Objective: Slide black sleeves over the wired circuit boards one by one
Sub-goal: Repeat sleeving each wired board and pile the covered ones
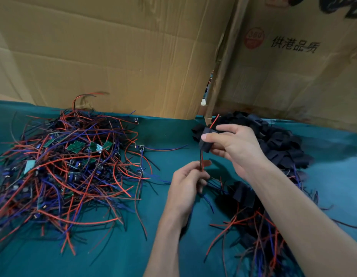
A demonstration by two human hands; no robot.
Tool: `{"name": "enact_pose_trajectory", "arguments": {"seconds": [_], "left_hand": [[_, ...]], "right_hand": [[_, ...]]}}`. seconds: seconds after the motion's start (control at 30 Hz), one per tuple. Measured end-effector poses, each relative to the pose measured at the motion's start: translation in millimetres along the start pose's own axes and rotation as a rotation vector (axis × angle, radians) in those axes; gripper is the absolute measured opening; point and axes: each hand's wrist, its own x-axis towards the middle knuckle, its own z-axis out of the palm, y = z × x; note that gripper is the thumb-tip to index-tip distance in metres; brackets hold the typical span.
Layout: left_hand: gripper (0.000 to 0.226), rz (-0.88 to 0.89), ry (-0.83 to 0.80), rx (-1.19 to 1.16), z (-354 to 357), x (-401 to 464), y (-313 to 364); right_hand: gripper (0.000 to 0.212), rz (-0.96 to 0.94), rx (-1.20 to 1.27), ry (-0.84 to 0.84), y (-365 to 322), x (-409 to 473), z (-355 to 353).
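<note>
**Sleeve held over wires above the teal bench**

At the far left, a tangled heap of wired circuit boards (69, 166) lay on the teal bench (163, 132), red, blue and black leads sprawling in every direction and small green boards showing among them. Behind the heap stood a plain cardboard wall (113, 56).

Right of the heap, the left hand (185, 186) was raised over the bench with its fingers curled, pinching a thin bundle of red and black wires (201, 160) that rose from its fingertips. The bundle ran nearly upright, leaning slightly away from the person, straight up into the sleeve above it.

Just above and to the right, the right hand (233, 144) gripped a black sleeve (206, 141) between thumb and fingers. The sleeve's long axis followed the wires, tilted a little from upright, its lower mouth toward the left hand. A red wire tip (215, 119) stuck out of its upper end, pointing up and away. The sleeve sat at the left edge of the right hand, apart from the left hand below; whether a board was inside it could not be seen.

Farther right, a pile of loose black sleeves (277, 140) lay against a printed cardboard box (293, 66). Nearer the person, under the right forearm, lay sleeved pieces (243, 194) with red and blue leads trailing toward the bench's near edge.
</note>
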Motion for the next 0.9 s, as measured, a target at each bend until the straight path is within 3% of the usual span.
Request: {"name": "enact_pose_trajectory", "arguments": {"seconds": [0.07,0.17,0.27,0.37,0.53,0.67,0.83,0.9], "left_hand": [[0.042,-0.027,0.012,-0.006,-1,2,2],[0.042,0.017,-0.010,0.067,-2,0,-1],[0.049,0.061,0.002,0.012,-4,-2,-3],[0.052,0.090,0.049,-0.004,-9,0,-4],[0.055,0.108,0.034,-0.003,-9,1,-5],[0.043,0.117,0.070,-0.028,-10,2,-5],[0.024,0.095,0.101,-0.074,-9,3,-5],[0.020,0.078,0.114,-0.106,-9,3,-5]], "right_hand": [[0.047,0.026,-0.046,-0.039,5,-2,-2],[0.024,-0.010,-0.153,-0.109,15,-8,-3],[0.015,-0.084,-0.230,-0.063,18,-7,-7],[0.016,-0.151,-0.364,-0.010,19,-7,-10],[0.012,-0.110,-0.363,-0.037,21,-8,-11],[0.014,-0.052,-0.340,-0.064,20,-10,-11],[0.012,-0.169,-0.271,-0.066,19,-19,-10],[0.023,-0.242,-0.317,-0.066,20,-23,-10]]}}
